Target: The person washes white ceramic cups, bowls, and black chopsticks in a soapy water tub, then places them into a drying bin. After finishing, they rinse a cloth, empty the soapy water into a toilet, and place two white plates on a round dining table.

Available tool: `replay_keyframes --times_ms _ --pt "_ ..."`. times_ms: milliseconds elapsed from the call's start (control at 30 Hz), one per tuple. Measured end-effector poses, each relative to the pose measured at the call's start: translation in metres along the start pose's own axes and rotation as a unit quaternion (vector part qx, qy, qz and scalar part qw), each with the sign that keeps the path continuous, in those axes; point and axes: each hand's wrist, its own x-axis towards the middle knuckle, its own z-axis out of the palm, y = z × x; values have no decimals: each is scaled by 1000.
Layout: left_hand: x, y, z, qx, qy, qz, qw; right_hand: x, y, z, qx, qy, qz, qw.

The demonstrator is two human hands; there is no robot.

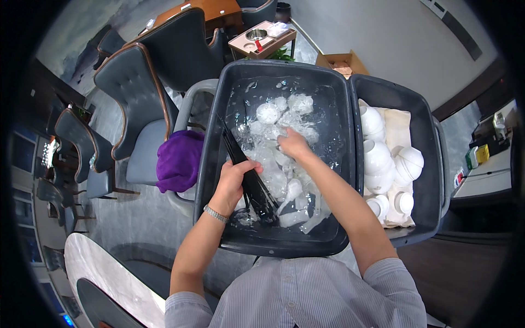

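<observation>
A deep dark plastic tub (272, 252) of water stands in front of me. My left hand (238, 176) holds a bundle of black chopsticks (251, 180), slanted with its lower ends in the tub. My right hand (294, 144) reaches among wet, translucent and white pieces of tableware in the water; its fingertips are partly hidden there, so I cannot tell whether they grip anything. A white spoon (293, 189) lies below that hand, between the two forearms. Clear pieces lie near the tub's lower side.
Against the tub's right side is a second dark tub (428, 164) with white bowls (376, 158) and small cups (404, 203) on a cloth. A purple cloth (180, 162) hangs on the grey cart handle (184, 110) at left. Chairs, a tray table (283, 41) and an open cardboard box (354, 61) stand beyond.
</observation>
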Motion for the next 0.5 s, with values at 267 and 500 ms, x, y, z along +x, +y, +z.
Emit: replay_keyframes --times_ms 267,500 --pt "-4 5 -6 -20 47 23 998 -18 -16 7 -52 -3 18 999" --pt "-12 7 -4 -12 47 41 998 -30 -23 -8 126 90 -20 988"
